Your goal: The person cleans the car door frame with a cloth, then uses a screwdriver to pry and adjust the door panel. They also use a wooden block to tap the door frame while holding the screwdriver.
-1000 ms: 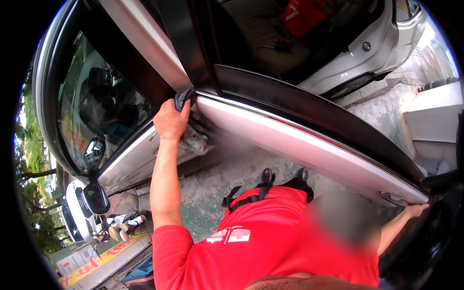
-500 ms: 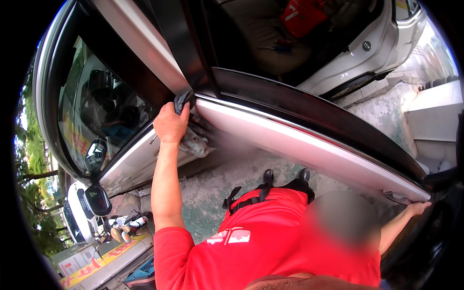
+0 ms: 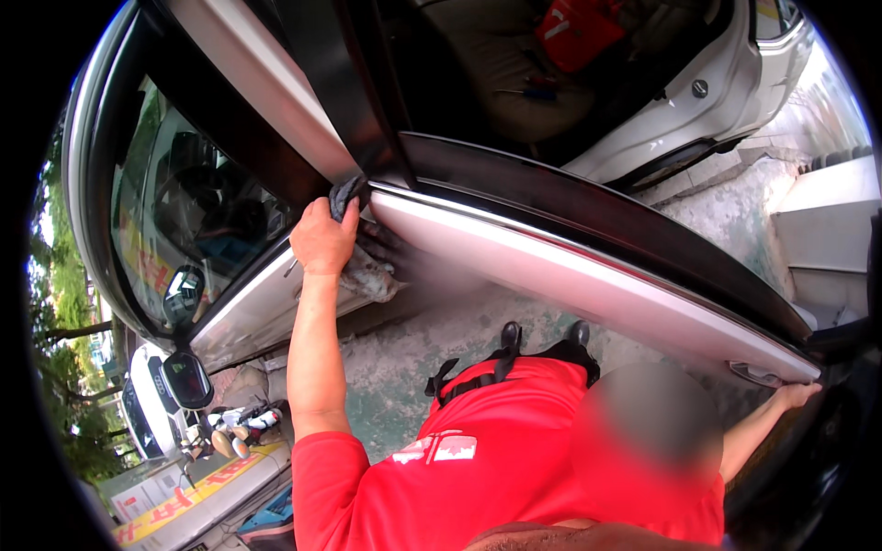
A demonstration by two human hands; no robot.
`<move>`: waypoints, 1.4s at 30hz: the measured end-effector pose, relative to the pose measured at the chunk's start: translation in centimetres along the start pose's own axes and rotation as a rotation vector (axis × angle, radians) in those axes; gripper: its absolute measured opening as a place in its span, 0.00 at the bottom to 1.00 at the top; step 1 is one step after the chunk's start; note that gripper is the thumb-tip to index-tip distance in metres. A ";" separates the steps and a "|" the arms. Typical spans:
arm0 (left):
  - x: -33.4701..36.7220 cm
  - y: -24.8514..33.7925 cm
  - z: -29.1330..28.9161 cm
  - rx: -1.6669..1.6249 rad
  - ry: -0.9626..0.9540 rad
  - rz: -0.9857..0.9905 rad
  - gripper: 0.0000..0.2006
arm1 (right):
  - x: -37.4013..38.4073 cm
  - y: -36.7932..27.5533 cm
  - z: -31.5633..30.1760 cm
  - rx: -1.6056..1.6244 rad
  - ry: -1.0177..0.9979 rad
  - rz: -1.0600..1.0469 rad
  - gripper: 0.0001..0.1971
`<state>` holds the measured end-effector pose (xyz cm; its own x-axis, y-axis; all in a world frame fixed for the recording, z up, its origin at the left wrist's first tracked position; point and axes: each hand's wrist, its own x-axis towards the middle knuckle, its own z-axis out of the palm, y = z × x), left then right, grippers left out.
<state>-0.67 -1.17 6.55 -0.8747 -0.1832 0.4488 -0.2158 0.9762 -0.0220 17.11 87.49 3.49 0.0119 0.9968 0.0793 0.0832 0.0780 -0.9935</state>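
A dark grey, stained cloth (image 3: 369, 277) is bunched in my left hand (image 3: 323, 239), its loose end hanging down below the fingers. The hand presses its upper part against the corner where the open rear door meets the car's pillar (image 3: 344, 83). Far to the right, my right hand (image 3: 796, 396) grips the outer edge of this silver car door (image 3: 570, 262), close to the door handle (image 3: 755, 373). Its fingertips are partly out of sight behind the door edge.
Inside the dark cabin, a red bag (image 3: 579, 35) and a blue-handled tool (image 3: 540, 93) lie on the seat. A side mirror (image 3: 186, 380) juts out at left, beside a parked white car (image 3: 142, 404). A white box-like block (image 3: 827, 216) stands at right.
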 end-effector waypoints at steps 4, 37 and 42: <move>0.1 0.2 0.0 -0.007 0.002 0.000 0.21 | 3.2 1.9 -0.7 0.031 -0.039 -0.018 0.36; 1.1 2.3 -1.3 0.072 -0.028 0.089 0.25 | 1.2 2.0 2.3 -0.173 0.164 -0.251 0.38; 1.0 2.0 -0.9 0.121 0.007 0.112 0.25 | 2.4 3.0 2.0 -0.166 0.126 -0.280 0.39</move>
<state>-1.56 0.75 7.79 -0.8934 -0.0727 0.4433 -0.1680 0.9693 -0.1797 15.43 90.12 0.51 0.0880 0.9261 0.3668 0.2612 0.3339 -0.9057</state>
